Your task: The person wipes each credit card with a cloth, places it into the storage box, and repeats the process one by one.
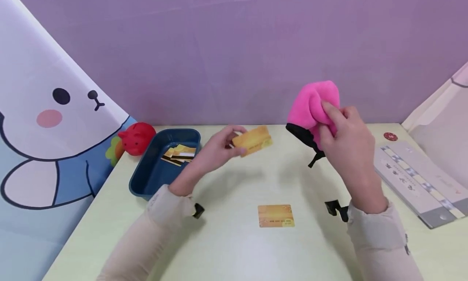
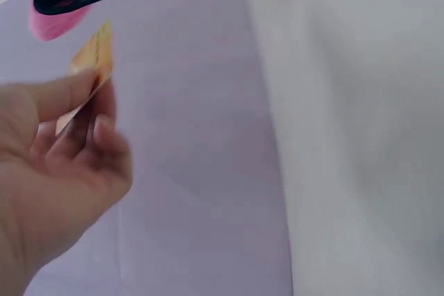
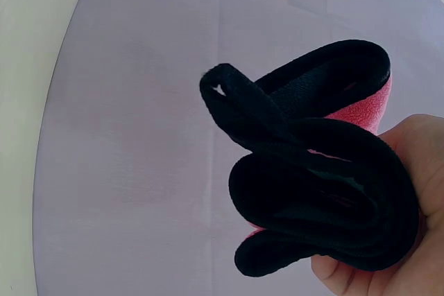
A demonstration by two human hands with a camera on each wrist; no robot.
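My left hand (image 1: 219, 149) pinches a gold bank card (image 1: 253, 140) between thumb and fingers, held above the table. In the left wrist view the card (image 2: 97, 53) appears nearly edge-on. My right hand (image 1: 347, 141) grips a folded pink cloth (image 1: 310, 100) with black edging, raised in the air to the right of the card and apart from it. The right wrist view shows the cloth's black binding (image 3: 326, 206) in folds, with a small black loop (image 3: 232, 105) sticking out. A second gold card (image 1: 276, 216) lies flat on the table below, between the forearms.
A dark blue tray (image 1: 137, 183) at the left holds several cards (image 1: 180, 153). Beside it sits a red pig figure (image 1: 138, 139). To the right lie a grey-and-white flat box or book (image 1: 420, 179) and a red chip (image 1: 390, 136). A purple backdrop (image 1: 234, 57) rises behind the table.
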